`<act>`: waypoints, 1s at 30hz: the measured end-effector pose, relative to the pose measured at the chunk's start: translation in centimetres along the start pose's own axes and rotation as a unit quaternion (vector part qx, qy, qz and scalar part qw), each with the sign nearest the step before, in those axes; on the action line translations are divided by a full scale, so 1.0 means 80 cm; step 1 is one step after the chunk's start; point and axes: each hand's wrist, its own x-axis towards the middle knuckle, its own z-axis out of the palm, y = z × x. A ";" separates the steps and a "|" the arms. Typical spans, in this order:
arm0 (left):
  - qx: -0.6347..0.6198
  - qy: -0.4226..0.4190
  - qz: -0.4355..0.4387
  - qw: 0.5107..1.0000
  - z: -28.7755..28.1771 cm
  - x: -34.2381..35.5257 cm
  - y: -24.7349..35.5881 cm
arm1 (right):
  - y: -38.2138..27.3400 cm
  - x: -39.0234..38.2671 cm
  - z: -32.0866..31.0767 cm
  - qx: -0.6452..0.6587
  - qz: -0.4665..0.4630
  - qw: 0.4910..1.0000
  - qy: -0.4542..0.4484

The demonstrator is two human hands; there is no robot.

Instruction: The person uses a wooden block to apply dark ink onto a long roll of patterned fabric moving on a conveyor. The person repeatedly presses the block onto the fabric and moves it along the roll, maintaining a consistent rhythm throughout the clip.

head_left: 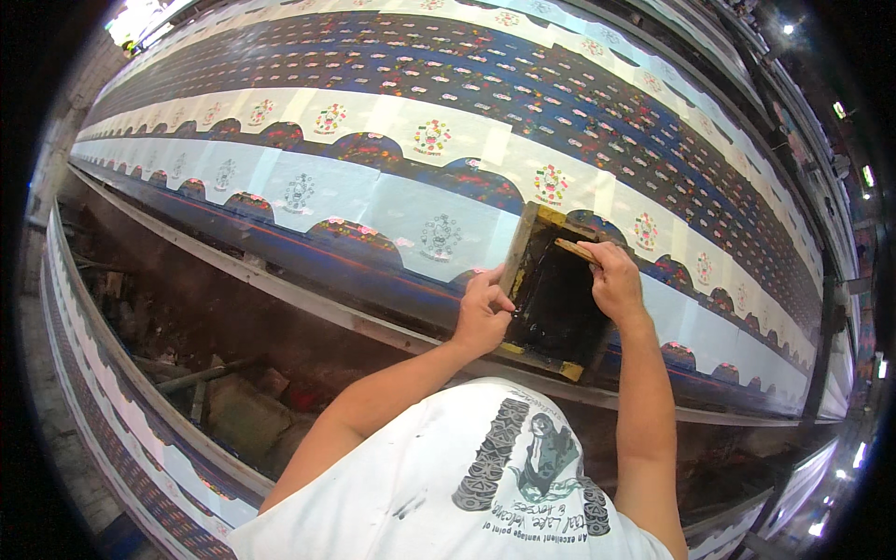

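Observation:
A small wooden-framed printing screen with a dark, ink-covered mesh lies on the near border of a long printed fabric. My left hand grips the frame's left side rail. My right hand is closed around a wooden-handled squeegee held inside the frame at its far right. The fabric shows a white band with round floral emblems, dark scalloped arches and a blue field of small motifs.
The long printing table runs from far left to right, with a metal rail along its near edge. Below it lies a dirty floor with debris. Another strip of printed cloth runs at lower left.

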 end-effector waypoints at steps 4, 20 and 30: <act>-0.002 -0.003 -0.005 1.000 -0.001 0.002 0.002 | -0.014 -0.014 0.003 -0.027 0.000 0.999 -0.028; -0.006 0.001 0.002 1.000 -0.004 0.000 0.005 | -0.114 -0.170 0.038 -0.050 -0.031 0.998 -0.015; 0.031 -0.016 -0.010 0.999 -0.002 0.011 0.001 | -0.108 -0.233 0.033 0.021 0.045 0.997 0.056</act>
